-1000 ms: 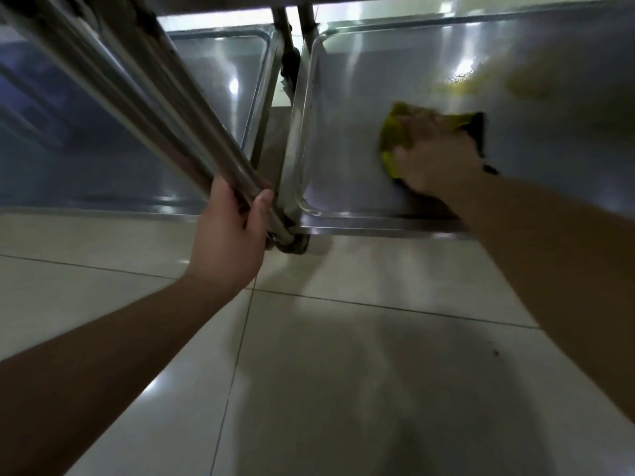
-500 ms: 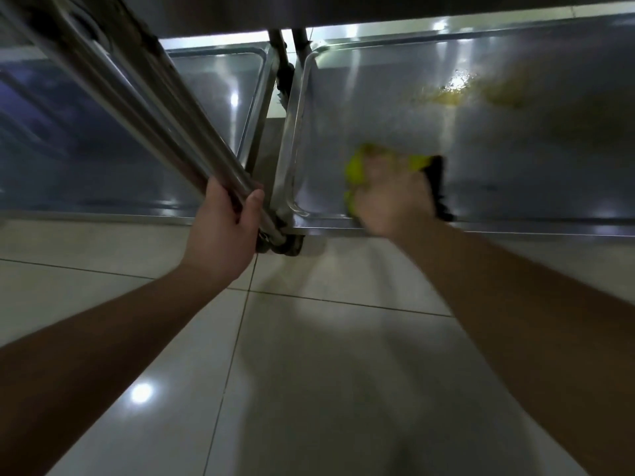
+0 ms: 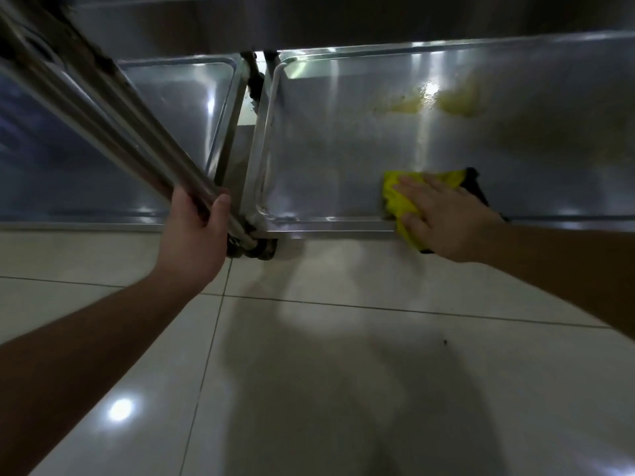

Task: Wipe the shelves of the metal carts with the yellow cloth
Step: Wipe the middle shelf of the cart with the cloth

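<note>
The bottom shelf (image 3: 343, 159) is brushed, shiny metal with a dull yellowish smear (image 3: 429, 103), the cart posts (image 3: 113, 121) are polished steel tube, the yellow cloth (image 3: 400, 201) looks soft and matt, and the floor tiles (image 3: 343, 372) are glossy.

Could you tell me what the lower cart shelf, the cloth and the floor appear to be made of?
Lower cart shelf: probably stainless steel, brushed and shiny, with streaked light reflections.
Cloth: soft yellow fabric, possibly microfibre; it folds under the right hand.
Floor: glossy pale tiles with visible grout lines.
</note>
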Demonstrator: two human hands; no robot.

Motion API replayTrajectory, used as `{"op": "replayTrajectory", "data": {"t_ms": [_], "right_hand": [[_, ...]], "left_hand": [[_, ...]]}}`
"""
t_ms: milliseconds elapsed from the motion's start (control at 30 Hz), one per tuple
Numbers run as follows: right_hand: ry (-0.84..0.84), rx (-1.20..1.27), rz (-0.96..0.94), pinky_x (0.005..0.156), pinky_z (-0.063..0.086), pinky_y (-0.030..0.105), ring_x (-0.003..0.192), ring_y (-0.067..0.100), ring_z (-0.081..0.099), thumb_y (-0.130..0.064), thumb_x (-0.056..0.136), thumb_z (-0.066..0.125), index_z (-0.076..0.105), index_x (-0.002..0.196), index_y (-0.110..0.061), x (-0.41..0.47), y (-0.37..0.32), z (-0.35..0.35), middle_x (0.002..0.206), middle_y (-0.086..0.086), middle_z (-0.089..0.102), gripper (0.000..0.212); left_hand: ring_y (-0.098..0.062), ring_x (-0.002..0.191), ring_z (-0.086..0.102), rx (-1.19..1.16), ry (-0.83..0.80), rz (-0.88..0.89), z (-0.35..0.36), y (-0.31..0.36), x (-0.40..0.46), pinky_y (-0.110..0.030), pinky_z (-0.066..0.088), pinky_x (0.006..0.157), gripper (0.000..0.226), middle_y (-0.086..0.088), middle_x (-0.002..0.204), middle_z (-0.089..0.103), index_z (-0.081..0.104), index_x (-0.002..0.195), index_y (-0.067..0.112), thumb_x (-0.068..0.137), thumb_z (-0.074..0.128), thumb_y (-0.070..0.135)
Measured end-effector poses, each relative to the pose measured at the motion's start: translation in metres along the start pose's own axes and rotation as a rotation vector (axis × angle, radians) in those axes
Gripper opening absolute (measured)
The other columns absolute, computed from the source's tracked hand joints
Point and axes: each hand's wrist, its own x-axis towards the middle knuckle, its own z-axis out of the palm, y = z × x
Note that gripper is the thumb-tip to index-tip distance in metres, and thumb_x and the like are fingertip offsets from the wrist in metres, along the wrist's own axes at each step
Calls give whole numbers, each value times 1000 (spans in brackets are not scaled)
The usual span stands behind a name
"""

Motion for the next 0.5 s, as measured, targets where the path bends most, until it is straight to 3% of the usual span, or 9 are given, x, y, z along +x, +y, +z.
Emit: {"op": "replayTrajectory", "data": {"t_ms": [167, 267, 367, 433, 500], "right_hand": [[-5, 38, 152, 127, 15, 47, 160, 15, 7, -72, 96, 10, 13, 165, -36, -45, 82, -4, 172, -16, 7, 77], [28, 40, 156, 126, 19, 49, 159, 15, 9, -70, 92, 11, 16, 164, -36, -49, 87, -1, 171, -17, 10, 80], [73, 25, 156, 124, 22, 51, 159, 17, 12, -62, 101, 19, 19, 164, -35, -48, 87, 3, 171, -15, 13, 68], [87, 9, 151, 123, 23, 50, 159, 18, 13, -53, 106, 29, 22, 164, -34, -49, 87, 2, 171, -13, 15, 61], [99, -13, 146, 119, 28, 50, 158, 21, 18, -55, 106, 25, 26, 163, -31, -51, 86, 1, 171, -10, 19, 61]], "left_hand": [[-8, 93, 64, 15, 51, -8, 5, 0, -9, -37, 55, 82, 26, 5, 108, 63, 51, 125, 19, 104, 55, 34], [-18, 98, 57, 72, 85, -59, 13, -7, -32, -35, 50, 87, 19, -3, 118, 50, 50, 118, 19, 102, 59, 26], [-12, 86, 58, 123, -86, -82, 29, -12, -56, -25, 45, 74, 12, -2, 104, 59, 53, 112, 20, 102, 59, 22], [-4, 85, 59, 205, -235, 49, 43, -10, -63, -25, 44, 71, 12, 5, 98, 61, 57, 110, 23, 99, 61, 23], [0, 92, 58, 266, -371, 195, 59, 2, -66, -21, 43, 75, 16, 10, 101, 58, 58, 111, 29, 96, 63, 23]]}}
